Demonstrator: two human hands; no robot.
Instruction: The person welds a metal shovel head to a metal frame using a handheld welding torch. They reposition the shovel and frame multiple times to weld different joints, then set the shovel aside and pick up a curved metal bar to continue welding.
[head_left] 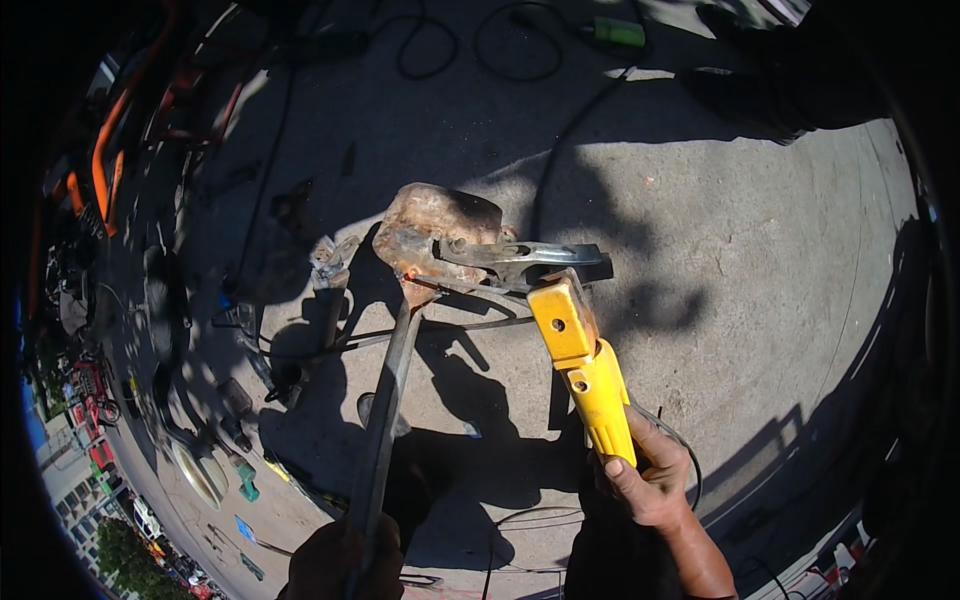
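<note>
Head view, hands: the right hand is closed round the rear grip of a yellow electrode holder; the left hand, dark and seemingly gloved, is clenched on the near end of a long steel bar at the lower edge.
Head view, holder: it is held steeply, nose up and away from the body, so that its front end sits just beside the joint; a thin cable loops out behind the wrist, where it is kept off the work.
Head view, bar: it runs from the left hand up to a rusty metal plate and meets it at a small red-glowing spot; the length of the bar keeps the hand well apart from the heat, as judged.
Head view, workpiece: the plate is raised off the concrete floor on thin rods, with a grey bracket lying against its right side, touching the holder's tip region; whether an electrode is fitted cannot be told.
Head view, surroundings: black cables are coiled at the top, orange tubing is seen far left, scrap parts are scattered near left.
Head view, light: hard sun, deep shadows under the work.
</note>
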